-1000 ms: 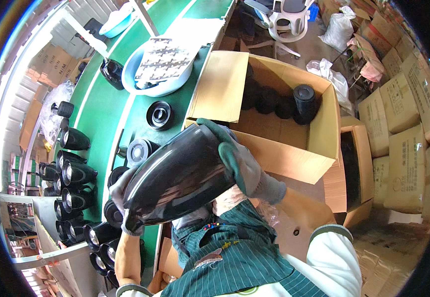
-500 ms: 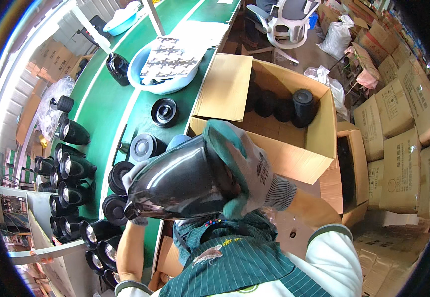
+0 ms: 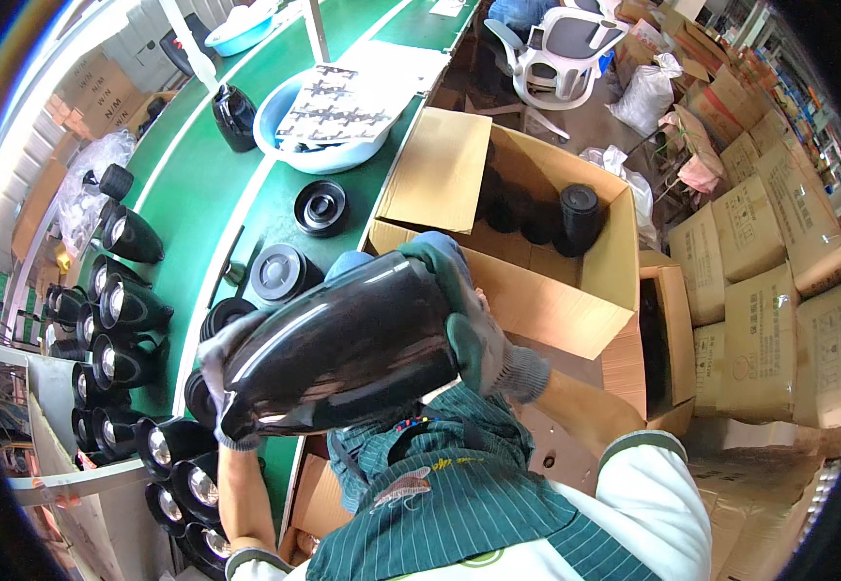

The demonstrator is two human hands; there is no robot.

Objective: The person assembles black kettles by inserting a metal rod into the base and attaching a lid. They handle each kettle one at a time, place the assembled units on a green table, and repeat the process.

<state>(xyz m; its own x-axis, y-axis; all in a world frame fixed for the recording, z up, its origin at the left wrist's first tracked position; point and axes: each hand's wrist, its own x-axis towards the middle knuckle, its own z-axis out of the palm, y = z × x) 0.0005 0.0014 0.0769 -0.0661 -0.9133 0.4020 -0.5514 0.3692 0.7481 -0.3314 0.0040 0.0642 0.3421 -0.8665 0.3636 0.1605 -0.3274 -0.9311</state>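
Right hand, shifted since to bare more of the black vessel, grips it half-curled with the left hand, apparently mid-turn; next needs steady support.

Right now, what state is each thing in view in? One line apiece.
Glossy black tapered vessel: held sideways in both hands.
Left hand in gray glove: holding its narrower end.
Right hand in gray-green glove: gripping its wider end.
Brown cardboard box: open, flaps spread, partly filled.
Pale blue round basin: partly covered by patterned white sheet.
Black round lid-like piece: lying on green worktop.
Stacked brown cartons at right: closed.
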